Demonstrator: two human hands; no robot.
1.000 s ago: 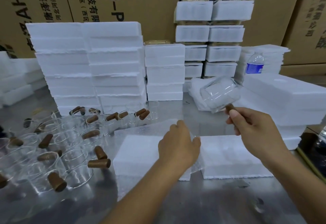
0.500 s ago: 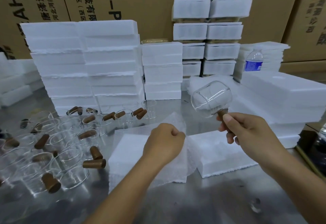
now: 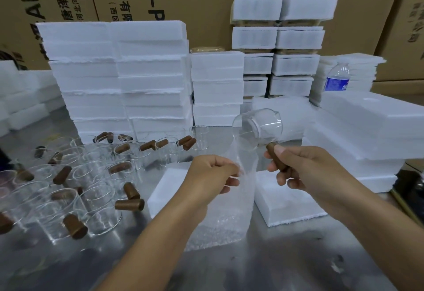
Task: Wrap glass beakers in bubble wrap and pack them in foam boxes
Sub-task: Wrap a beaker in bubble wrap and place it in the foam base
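Left hand (image 3: 213,173) now higher, bubble wrap (image 3: 226,210) lifted.

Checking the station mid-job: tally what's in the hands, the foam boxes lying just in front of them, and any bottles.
glass beaker, in right hand: 1
bubble wrap sheet, in left hand: 1
foam boxes: 2
water bottle: 1
Total: 5

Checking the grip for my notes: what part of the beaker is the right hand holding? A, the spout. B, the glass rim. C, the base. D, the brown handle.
D: the right hand is closed round the brown handle, and the beaker is tipped on its side above it.
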